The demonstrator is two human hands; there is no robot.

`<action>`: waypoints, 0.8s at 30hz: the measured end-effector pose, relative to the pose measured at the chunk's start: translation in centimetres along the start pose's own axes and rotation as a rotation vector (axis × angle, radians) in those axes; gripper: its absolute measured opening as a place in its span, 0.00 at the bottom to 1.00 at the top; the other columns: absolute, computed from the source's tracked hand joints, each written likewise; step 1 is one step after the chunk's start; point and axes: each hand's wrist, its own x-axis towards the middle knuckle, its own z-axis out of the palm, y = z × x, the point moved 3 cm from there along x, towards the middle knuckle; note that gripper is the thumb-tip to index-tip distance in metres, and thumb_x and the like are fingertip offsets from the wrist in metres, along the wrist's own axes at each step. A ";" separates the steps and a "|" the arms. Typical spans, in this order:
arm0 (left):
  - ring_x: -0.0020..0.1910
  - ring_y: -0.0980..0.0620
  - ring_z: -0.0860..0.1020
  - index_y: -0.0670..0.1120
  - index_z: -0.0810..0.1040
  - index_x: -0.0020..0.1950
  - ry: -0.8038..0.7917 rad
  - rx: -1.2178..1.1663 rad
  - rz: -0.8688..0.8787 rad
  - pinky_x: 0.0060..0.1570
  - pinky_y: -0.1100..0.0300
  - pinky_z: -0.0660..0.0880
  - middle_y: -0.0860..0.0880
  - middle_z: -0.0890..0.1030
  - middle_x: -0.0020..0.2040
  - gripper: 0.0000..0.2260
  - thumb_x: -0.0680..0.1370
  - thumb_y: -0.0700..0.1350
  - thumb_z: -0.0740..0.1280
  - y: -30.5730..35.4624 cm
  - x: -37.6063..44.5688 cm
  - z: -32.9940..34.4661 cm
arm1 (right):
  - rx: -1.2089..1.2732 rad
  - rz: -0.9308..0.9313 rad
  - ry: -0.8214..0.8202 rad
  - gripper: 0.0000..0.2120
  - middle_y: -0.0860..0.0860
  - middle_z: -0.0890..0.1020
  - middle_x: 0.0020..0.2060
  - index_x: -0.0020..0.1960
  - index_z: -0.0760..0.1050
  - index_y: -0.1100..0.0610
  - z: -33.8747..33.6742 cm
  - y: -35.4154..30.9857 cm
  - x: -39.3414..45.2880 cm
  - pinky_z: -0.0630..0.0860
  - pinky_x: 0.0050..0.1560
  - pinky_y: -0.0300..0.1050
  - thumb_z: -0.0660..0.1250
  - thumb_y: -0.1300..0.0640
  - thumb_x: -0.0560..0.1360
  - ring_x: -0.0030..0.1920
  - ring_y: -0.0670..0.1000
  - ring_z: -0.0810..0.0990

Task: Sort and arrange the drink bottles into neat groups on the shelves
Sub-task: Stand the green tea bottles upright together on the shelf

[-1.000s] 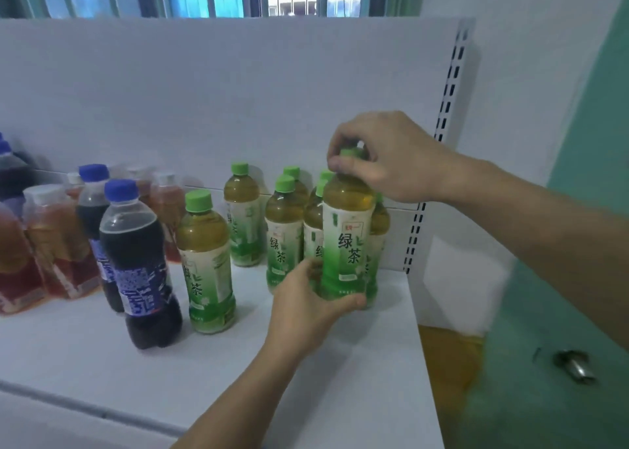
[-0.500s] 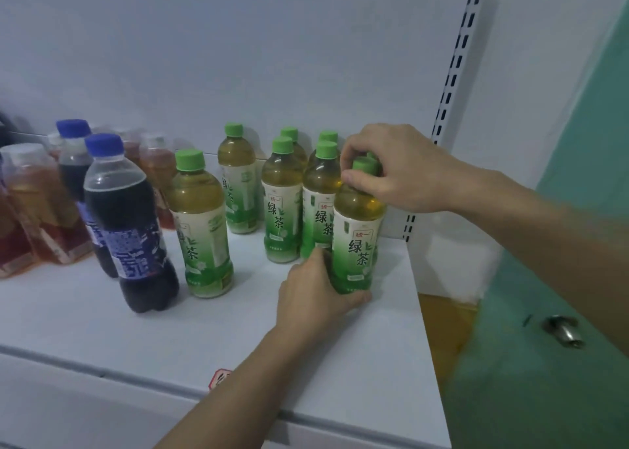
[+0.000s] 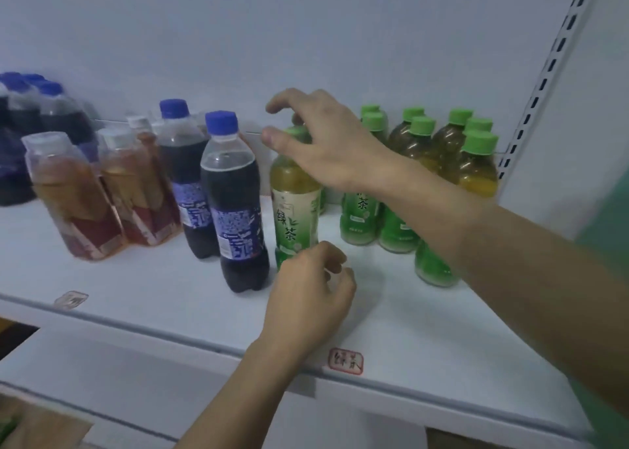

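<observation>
One head-worn view only, looking forward and down from close above the white metal shelf (image 3: 143,298). It faces the white back panel (image 3: 306,33), bottles ranged across mid-frame, both forearms reaching in from the bottom and right edges.

The green tea bottle (image 3: 295,207) nearest my hands carries 绿茶 down its pale label — large green characters. One of the clustered bottles (image 3: 360,217) behind my arm shows just 茶. A red-framed sticker (image 3: 345,361) on the shelf edge (image 3: 204,338) seems to read 绿茶 too. The cola label (image 3: 238,230) is too blurred to read.
</observation>
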 end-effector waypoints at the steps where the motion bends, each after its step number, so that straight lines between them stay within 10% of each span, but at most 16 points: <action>1: 0.44 0.62 0.79 0.53 0.82 0.55 -0.012 -0.006 0.005 0.46 0.59 0.80 0.59 0.83 0.46 0.09 0.77 0.52 0.69 -0.6 -0.1 -0.1 | -0.051 0.029 -0.029 0.16 0.50 0.77 0.56 0.59 0.74 0.47 0.7 0.0 0.8 0.71 0.58 0.50 0.61 0.37 0.81 0.60 0.52 0.75; 11: 0.45 0.58 0.79 0.55 0.77 0.50 -0.205 -0.072 0.128 0.46 0.56 0.78 0.57 0.81 0.47 0.06 0.76 0.54 0.69 -3.0 0.9 -0.6 | -0.214 0.175 -0.054 0.08 0.46 0.82 0.50 0.47 0.79 0.47 -6.1 2.1 -0.5 0.73 0.46 0.42 0.68 0.44 0.80 0.48 0.47 0.78; 16: 0.59 0.54 0.79 0.59 0.58 0.75 -0.340 -0.438 -0.016 0.59 0.50 0.79 0.57 0.74 0.67 0.43 0.66 0.60 0.79 -0.6 4.1 1.8 | -0.308 0.264 -0.117 0.06 0.41 0.80 0.45 0.47 0.78 0.46 -8.0 3.5 -2.3 0.69 0.40 0.38 0.68 0.45 0.80 0.44 0.39 0.75; 24: 0.62 0.50 0.80 0.52 0.69 0.69 -0.347 -0.290 0.067 0.61 0.47 0.78 0.53 0.80 0.65 0.31 0.71 0.51 0.80 0.8 6.5 6.7 | -0.461 0.266 -0.182 0.04 0.44 0.79 0.46 0.49 0.76 0.50 -8.4 5.5 -3.7 0.68 0.48 0.46 0.67 0.50 0.81 0.50 0.50 0.76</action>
